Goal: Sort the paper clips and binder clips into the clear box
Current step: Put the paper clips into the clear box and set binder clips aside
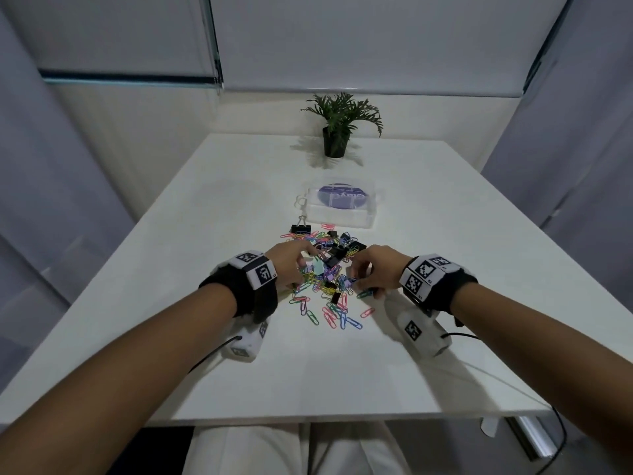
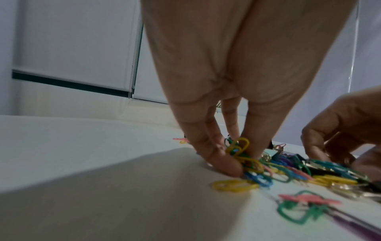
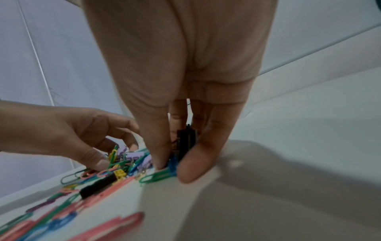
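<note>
A heap of coloured paper clips (image 1: pixel 320 286) mixed with black binder clips (image 1: pixel 337 250) lies mid-table. Beyond it stands the clear box (image 1: pixel 339 217), which has a round purple label. Both hands reach into the heap. In the left wrist view, my left hand (image 2: pixel 241 158) pinches a bunch of yellow, green and blue paper clips (image 2: pixel 237 150) at the heap's left side. My right hand (image 3: pixel 173 163) pinches a black binder clip (image 3: pixel 186 140) between thumb and fingers, with blue and green paper clips (image 3: pixel 163 174) at the fingertips. The head view shows the left hand (image 1: pixel 294 265) and the right hand (image 1: pixel 368 274) flanking the heap.
A potted plant (image 1: pixel 337 132) stands at the far edge of the white table (image 1: pixel 191 214), behind the box. One binder clip (image 1: pixel 300 229) lies by the box's near left corner. Loose paper clips (image 1: pixel 342 318) trail toward me. Cables hang from both wrist units.
</note>
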